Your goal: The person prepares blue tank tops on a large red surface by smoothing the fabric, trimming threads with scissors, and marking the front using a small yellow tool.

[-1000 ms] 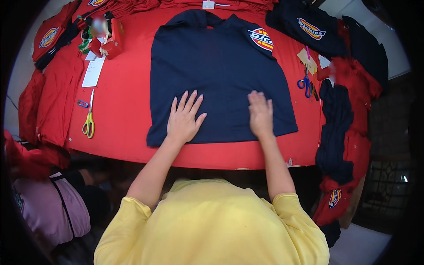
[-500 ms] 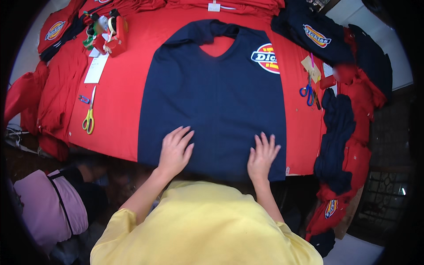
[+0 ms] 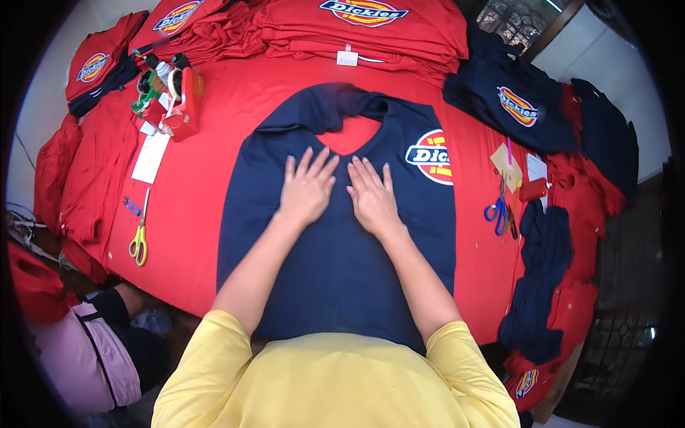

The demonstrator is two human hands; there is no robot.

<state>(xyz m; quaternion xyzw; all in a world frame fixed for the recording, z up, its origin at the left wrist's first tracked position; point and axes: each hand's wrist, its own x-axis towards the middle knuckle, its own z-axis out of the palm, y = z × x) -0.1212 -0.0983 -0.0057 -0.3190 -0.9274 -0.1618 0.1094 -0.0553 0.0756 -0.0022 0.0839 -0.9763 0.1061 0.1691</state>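
A navy cloth garment piece (image 3: 335,278) lies spread on the red-covered table (image 3: 185,235), its curved neck opening toward the far side. Part of a round yellow, red and white emblem (image 3: 430,157) shows at its right edge. Just below the neck opening on the left, my left hand (image 3: 307,189) rests flat on the cloth, fingers spread. My right hand (image 3: 372,196) lies beside it, also flat with fingers stretched out. Neither hand grips anything.
Yellow-handled scissors (image 3: 138,239) lie at left, near a paper slip (image 3: 150,158) and a red tape dispenser (image 3: 184,107). Blue-handled scissors (image 3: 498,210) are at right. Stacked red garments (image 3: 371,36) line the far edge; folded navy ones (image 3: 485,100) sit far right. A person in pink (image 3: 85,357) is lower left.
Both hands have moved from the near part of the navy cloth up toward its neck opening and closer together. The view has shifted, showing more of the far red stacks.
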